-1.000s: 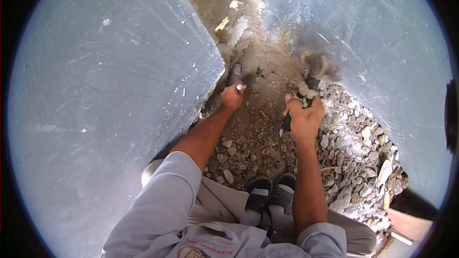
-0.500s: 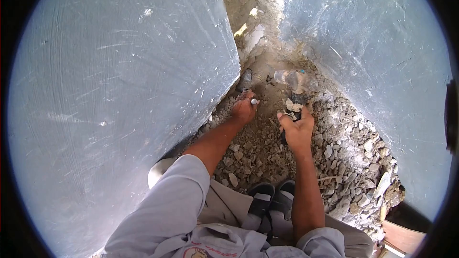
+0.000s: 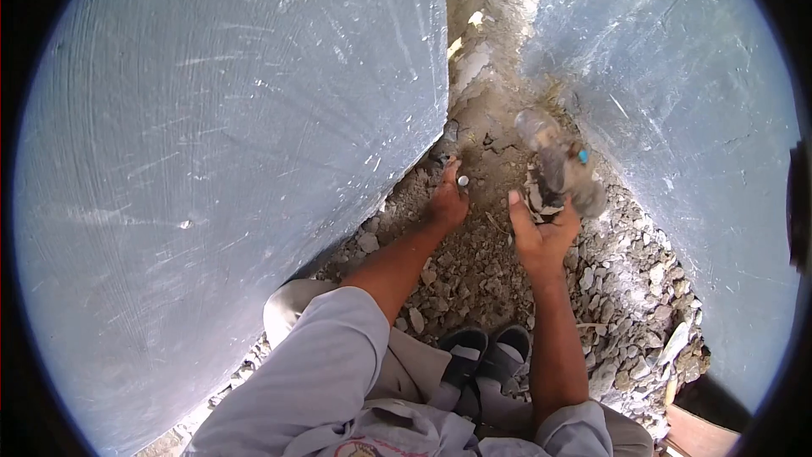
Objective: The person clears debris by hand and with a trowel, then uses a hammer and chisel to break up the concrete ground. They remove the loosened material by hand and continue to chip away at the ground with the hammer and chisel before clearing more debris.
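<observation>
My left hand [image 3: 448, 201] is closed around a metal chisel [image 3: 463, 180]. Only its round, pale struck end shows beside my fingers; the shaft and tip are hidden. To the right, my right hand [image 3: 545, 233] grips a hammer by its dark handle [image 3: 541, 201], which has torn, pale material around it. The hammer head [image 3: 558, 156] is smeared by motion, with a small blue spot on it. It is apart from the chisel. Bare dusty ground [image 3: 486, 169] lies between and beyond my hands.
Large grey-painted wall faces rise on the left [image 3: 254, 135] and right [image 3: 677, 118], meeting the narrow gap ahead. Broken rubble [image 3: 626, 288] covers the ground below and right of my hands. My sandalled feet [image 3: 486, 355] are close together. A brownish curved piece [image 3: 698, 432] sits at lower right.
The hammer head has swung right, away from the chisel, and tilted. My left hand stays on the chisel. The whole view has shifted slightly.
</observation>
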Action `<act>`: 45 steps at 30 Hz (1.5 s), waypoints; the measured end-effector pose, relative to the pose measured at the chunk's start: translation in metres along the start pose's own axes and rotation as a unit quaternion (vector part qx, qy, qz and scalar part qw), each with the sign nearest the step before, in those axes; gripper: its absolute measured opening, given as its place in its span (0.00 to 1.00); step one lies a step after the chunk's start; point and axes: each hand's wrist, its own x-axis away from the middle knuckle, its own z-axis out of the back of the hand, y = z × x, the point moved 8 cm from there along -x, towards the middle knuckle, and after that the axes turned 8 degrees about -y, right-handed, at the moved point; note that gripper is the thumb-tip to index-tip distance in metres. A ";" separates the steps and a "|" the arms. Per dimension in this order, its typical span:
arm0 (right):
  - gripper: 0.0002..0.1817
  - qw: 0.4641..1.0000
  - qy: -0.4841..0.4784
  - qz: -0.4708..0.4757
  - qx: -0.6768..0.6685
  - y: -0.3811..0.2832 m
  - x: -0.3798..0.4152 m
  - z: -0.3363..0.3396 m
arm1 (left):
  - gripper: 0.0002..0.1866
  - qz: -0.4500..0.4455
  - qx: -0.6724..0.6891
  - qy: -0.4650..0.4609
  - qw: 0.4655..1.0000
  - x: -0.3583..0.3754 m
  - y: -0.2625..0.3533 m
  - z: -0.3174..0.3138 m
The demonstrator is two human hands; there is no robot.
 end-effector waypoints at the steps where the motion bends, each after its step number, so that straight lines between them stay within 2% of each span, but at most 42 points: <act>1: 0.15 0.999 0.021 -0.015 -0.044 0.012 0.000 -0.006 | 0.33 0.021 0.013 -0.016 1.000 -0.001 -0.001 0.000; 4: 0.21 0.973 -0.113 -0.079 0.187 0.047 -0.001 -0.023 | 0.38 0.029 0.036 -0.031 0.998 -0.001 -0.006 -0.001; 5: 0.27 0.917 -0.205 -0.196 0.280 0.065 -0.003 -0.027 | 0.39 0.023 0.040 -0.031 0.998 0.000 -0.006 0.000; 8: 0.24 0.866 -0.302 -0.295 0.267 0.113 -0.004 -0.024 | 0.42 0.033 -0.015 -0.066 0.997 0.004 -0.009 0.003; 9: 0.19 0.887 -0.256 -0.217 0.316 0.100 -0.007 -0.017 | 0.42 0.006 -0.015 -0.058 0.998 0.001 -0.005 0.005; 11: 0.18 0.932 -0.208 -0.192 0.226 0.067 -0.016 -0.009 | 0.43 -0.033 -0.014 -0.046 0.998 0.009 -0.009 0.003; 13: 0.17 0.968 -0.137 -0.136 0.162 0.044 -0.025 -0.005 | 0.42 -0.015 -0.017 -0.056 0.998 0.007 -0.009 0.001; 16: 0.19 0.975 -0.103 -0.114 0.159 0.007 -0.038 -0.015 | 0.42 -0.031 -0.039 -0.047 0.998 0.010 -0.014 0.001; 17: 0.24 0.951 -0.141 -0.090 0.260 0.026 -0.036 -0.017 | 0.41 -0.048 -0.047 -0.037 0.997 0.008 -0.009 0.002; 20: 0.24 0.831 -0.380 -0.162 0.373 0.091 -0.009 -0.030 | 0.41 0.085 -0.012 -0.120 0.989 0.006 -0.021 -0.004; 21: 0.25 0.862 -0.367 -0.194 0.292 0.107 -0.002 -0.028 | 0.41 0.047 -0.039 -0.108 0.992 0.005 -0.013 -0.002; 23: 0.23 0.882 -0.301 -0.208 0.298 0.080 -0.017 -0.017 | 0.40 -0.018 -0.089 -0.076 0.993 0.007 -0.015 -0.002; 24: 0.22 0.888 -0.270 -0.221 0.298 0.068 -0.018 -0.009 | 0.40 -0.019 -0.079 -0.076 0.994 0.014 -0.022 -0.006; 26: 0.24 0.930 -0.212 -0.156 0.258 0.043 -0.030 -0.002 | 0.38 -0.038 -0.063 -0.076 0.994 0.007 -0.024 -0.006; 29: 0.26 0.969 -0.132 -0.090 0.190 0.016 -0.032 -0.011 | 0.38 -0.003 -0.050 -0.088 0.995 0.008 -0.027 -0.005; 32: 0.26 0.899 -0.238 -0.138 0.341 0.054 -0.008 -0.024 | 0.37 -0.028 -0.075 -0.053 0.995 0.009 -0.018 0.003; 33: 0.25 0.847 -0.327 -0.170 0.384 0.074 0.006 -0.031 | 0.35 -0.013 -0.097 -0.086 0.992 0.008 -0.019 -0.001; 36: 0.26 0.841 -0.383 -0.210 0.321 0.089 0.020 -0.030 | 0.30 0.025 -0.155 -0.176 0.972 0.005 -0.017 -0.001; 38: 0.24 0.859 -0.353 -0.230 0.290 0.071 0.019 -0.022 | 0.28 0.051 -0.182 -0.226 0.956 0.007 -0.025 -0.005; 41: 0.24 0.905 -0.290 -0.206 0.234 0.029 0.008 -0.018 | 0.27 0.092 -0.152 -0.204 0.963 0.004 -0.040 -0.010; 44: 0.25 0.937 -0.220 -0.163 0.218 0.024 0.001 -0.021 | 0.28 -0.123 -0.087 -0.006 0.989 0.009 -0.011 0.007; 45: 0.26 0.937 -0.210 -0.151 0.236 0.041 0.004 -0.023 | 0.33 -0.130 -0.109 -0.027 0.985 0.007 -0.014 0.003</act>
